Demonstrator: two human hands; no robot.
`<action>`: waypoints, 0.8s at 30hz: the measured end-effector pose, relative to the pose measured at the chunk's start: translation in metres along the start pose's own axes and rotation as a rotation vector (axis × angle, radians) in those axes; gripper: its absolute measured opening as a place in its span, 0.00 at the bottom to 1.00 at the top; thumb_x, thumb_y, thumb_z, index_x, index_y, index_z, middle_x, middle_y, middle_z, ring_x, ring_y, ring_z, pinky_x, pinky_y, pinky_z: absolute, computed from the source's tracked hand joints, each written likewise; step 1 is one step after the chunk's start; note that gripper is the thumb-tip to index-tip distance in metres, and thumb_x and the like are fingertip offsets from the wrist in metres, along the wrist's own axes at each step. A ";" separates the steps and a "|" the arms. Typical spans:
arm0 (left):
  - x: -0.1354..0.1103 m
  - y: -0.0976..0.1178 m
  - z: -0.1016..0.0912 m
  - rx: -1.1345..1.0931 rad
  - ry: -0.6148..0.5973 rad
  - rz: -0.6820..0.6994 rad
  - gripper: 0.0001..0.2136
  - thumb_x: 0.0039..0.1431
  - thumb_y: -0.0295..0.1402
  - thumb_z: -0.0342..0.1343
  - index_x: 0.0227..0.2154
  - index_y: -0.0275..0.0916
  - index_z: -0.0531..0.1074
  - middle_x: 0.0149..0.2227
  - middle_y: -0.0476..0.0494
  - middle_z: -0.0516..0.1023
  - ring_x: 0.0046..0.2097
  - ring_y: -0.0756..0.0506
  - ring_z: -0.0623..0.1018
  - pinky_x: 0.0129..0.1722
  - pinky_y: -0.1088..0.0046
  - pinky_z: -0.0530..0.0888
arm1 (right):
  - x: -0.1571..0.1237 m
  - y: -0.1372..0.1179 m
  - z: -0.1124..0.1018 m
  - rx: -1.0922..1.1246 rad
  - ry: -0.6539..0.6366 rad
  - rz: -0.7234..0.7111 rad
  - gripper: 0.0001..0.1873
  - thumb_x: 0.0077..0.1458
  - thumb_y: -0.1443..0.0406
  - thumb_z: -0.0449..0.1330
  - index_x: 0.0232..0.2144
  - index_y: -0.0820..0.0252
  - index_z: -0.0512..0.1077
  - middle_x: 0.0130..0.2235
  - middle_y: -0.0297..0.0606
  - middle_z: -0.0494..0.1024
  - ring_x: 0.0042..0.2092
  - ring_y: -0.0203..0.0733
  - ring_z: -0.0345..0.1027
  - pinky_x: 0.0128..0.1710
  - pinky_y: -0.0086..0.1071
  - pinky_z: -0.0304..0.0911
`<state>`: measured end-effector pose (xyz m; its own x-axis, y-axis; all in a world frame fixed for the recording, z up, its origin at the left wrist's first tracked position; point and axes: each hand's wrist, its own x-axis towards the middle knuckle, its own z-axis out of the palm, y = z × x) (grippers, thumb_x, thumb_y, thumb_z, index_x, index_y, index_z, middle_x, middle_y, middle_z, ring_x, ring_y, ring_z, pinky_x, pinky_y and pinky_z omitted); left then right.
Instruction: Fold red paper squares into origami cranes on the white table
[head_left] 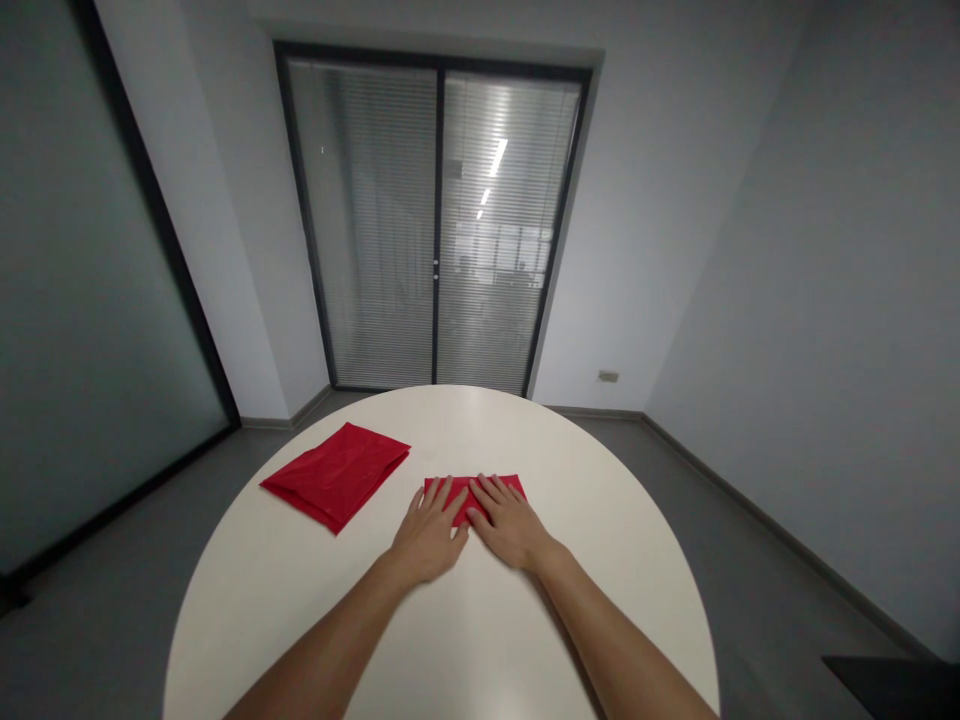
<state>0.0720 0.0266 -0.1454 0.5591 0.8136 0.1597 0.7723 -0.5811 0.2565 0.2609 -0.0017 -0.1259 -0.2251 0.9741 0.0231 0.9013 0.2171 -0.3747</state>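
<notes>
A small folded red piece [460, 511], which looks like thin cloth or a bag, lies flat on the white round table [472, 640]. My left hand [430, 532] rests palm down on its left part, with the fingers stretched out. On the right part lies my right hand [513, 524], also flat, its fingers pointing away from me. Both hands press on top of the piece and cover much of it; neither grips it. Farther left on the table is a larger flat red bag-like piece [341, 475], creased, with layered edges and untouched by either hand.
Beyond the table's far edge stands a dark-framed glass door [435, 230] with blinds. A frosted glass panel [90, 300] is at the left, and a plain wall [840, 330] at the right. A dark object [892, 685] shows at the lower right corner.
</notes>
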 end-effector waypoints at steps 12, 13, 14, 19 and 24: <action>-0.001 0.005 -0.004 0.040 0.131 0.052 0.21 0.68 0.35 0.45 0.61 0.42 0.69 0.64 0.37 0.70 0.65 0.36 0.67 0.69 0.50 0.53 | -0.004 0.000 0.005 -0.039 0.118 -0.032 0.32 0.69 0.54 0.45 0.70 0.60 0.57 0.73 0.46 0.51 0.74 0.54 0.38 0.71 0.52 0.32; -0.001 0.004 -0.003 0.036 0.123 0.053 0.22 0.67 0.35 0.46 0.62 0.40 0.68 0.65 0.36 0.69 0.66 0.36 0.66 0.69 0.51 0.54 | -0.004 0.000 0.005 -0.013 0.075 -0.045 0.33 0.69 0.53 0.44 0.70 0.60 0.55 0.73 0.45 0.50 0.74 0.53 0.37 0.71 0.52 0.35; -0.001 0.003 -0.001 0.033 0.106 0.048 0.23 0.67 0.35 0.46 0.63 0.39 0.66 0.66 0.35 0.66 0.68 0.36 0.64 0.69 0.52 0.54 | -0.003 0.001 0.005 0.003 0.038 -0.043 0.34 0.70 0.51 0.43 0.71 0.60 0.54 0.73 0.46 0.49 0.74 0.54 0.37 0.71 0.52 0.35; 0.000 -0.003 0.009 0.030 0.024 -0.025 0.28 0.68 0.39 0.44 0.68 0.35 0.58 0.71 0.30 0.54 0.72 0.31 0.54 0.69 0.47 0.51 | -0.001 0.011 0.004 -0.016 -0.016 0.031 0.37 0.69 0.47 0.42 0.71 0.62 0.53 0.73 0.47 0.46 0.74 0.55 0.34 0.71 0.49 0.33; -0.002 -0.003 0.007 0.029 -0.003 -0.084 0.30 0.68 0.41 0.43 0.69 0.34 0.56 0.72 0.29 0.50 0.73 0.32 0.51 0.69 0.44 0.47 | -0.001 0.025 0.002 -0.023 0.000 0.152 0.40 0.68 0.45 0.43 0.72 0.63 0.49 0.74 0.46 0.43 0.74 0.56 0.32 0.71 0.51 0.33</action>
<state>0.0710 0.0269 -0.1534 0.4926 0.8596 0.1358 0.8251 -0.5110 0.2411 0.2825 0.0021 -0.1373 -0.0851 0.9958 -0.0329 0.9332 0.0681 -0.3529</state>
